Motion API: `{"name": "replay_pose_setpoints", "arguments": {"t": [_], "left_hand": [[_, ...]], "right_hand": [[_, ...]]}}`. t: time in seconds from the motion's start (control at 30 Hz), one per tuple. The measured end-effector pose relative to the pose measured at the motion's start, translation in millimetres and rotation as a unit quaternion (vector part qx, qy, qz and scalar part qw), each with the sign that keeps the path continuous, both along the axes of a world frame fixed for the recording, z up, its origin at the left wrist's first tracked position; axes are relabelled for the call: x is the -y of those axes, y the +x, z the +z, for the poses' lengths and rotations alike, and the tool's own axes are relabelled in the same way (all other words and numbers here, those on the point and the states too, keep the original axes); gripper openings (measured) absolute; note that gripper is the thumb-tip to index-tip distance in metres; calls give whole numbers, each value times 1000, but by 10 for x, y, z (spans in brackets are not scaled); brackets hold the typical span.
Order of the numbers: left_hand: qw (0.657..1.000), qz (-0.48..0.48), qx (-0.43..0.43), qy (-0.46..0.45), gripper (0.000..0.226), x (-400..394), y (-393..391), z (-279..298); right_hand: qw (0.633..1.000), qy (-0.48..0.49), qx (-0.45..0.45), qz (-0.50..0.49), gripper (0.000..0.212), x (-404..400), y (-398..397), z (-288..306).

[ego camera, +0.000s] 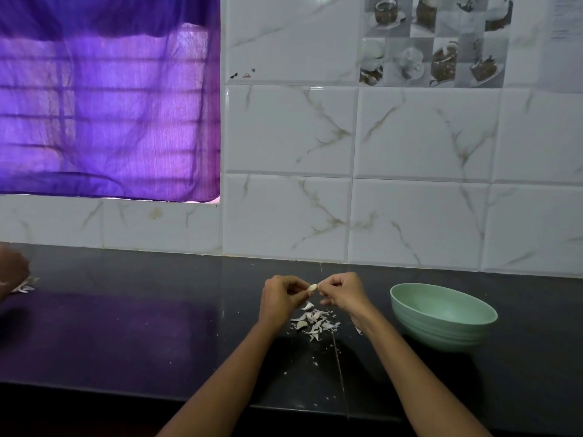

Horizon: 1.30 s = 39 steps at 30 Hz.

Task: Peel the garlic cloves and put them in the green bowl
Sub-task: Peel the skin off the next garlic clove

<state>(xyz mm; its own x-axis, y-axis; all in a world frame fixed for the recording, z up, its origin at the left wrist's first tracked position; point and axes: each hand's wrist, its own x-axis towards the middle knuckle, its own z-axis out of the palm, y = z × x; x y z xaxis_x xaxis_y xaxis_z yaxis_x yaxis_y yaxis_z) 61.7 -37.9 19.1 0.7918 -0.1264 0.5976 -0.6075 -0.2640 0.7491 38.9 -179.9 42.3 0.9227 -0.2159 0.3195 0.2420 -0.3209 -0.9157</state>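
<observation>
A small pale garlic clove (pixel 313 288) is held above the dark counter between both hands. My left hand (pixel 280 297) pinches its left end, and my right hand (pixel 342 291) pinches its right end with curled fingers. Right under the hands lies a heap of white garlic skins (pixel 314 323), with a clove-like piece among them. The green bowl (pixel 441 316) stands on the counter just right of my right hand; its visible inside looks empty.
The black counter (pixel 142 335) runs to a white marbled tile wall (pixel 410 216) behind. A purple curtain (pixel 104 99) covers a window at back left. At the far left edge another person's hand (pixel 12 269) rests by more skins (pixel 25 287).
</observation>
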Motion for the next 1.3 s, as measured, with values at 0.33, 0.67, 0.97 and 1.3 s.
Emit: {"name": "replay_pose_setpoints", "arguments": {"t": [0.33, 0.67, 0.97, 1.3], "left_hand": [[998, -7, -29, -52, 7, 19, 1, 5], [998, -23, -48, -33, 5, 11, -6, 1], [998, -34, -44, -3, 4, 7, -1, -6], [998, -9, 0, 57, 7, -7, 53, -36]], "right_hand": [[989, -136, 34, -51, 22, 33, 0, -34], [896, -409, 163, -58, 13, 10, -94, 2], [884, -437, 159, -48, 19, 29, -118, 10], [917, -384, 102, -39, 20, 43, -105, 10]]}}
